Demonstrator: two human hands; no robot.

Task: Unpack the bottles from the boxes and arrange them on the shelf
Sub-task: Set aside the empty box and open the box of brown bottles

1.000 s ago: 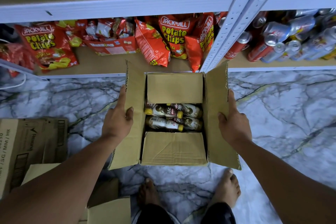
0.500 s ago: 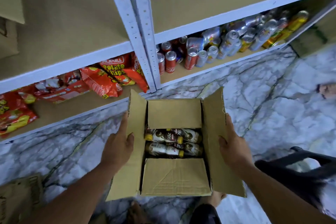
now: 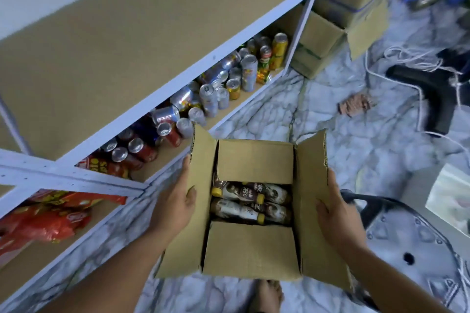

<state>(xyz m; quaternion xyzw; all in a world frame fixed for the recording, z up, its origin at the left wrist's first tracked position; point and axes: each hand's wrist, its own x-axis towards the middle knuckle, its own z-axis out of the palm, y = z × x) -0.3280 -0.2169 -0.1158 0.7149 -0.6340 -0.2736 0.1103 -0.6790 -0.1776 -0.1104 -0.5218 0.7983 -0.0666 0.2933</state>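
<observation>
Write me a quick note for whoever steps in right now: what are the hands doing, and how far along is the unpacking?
Left hand and right hand each grip a side flap of the open cardboard box, beside the shelf.
Yellow-capped bottles lie inside the box.
Done: box opened.
Left: take the bottles out and arrange them on the shelf. None seen there yet; cans and red snack bags sit on its lower level.

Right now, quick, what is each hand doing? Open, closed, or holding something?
The left hand holds the box by its left flap.
The right hand holds the same box by its right flap.
</observation>
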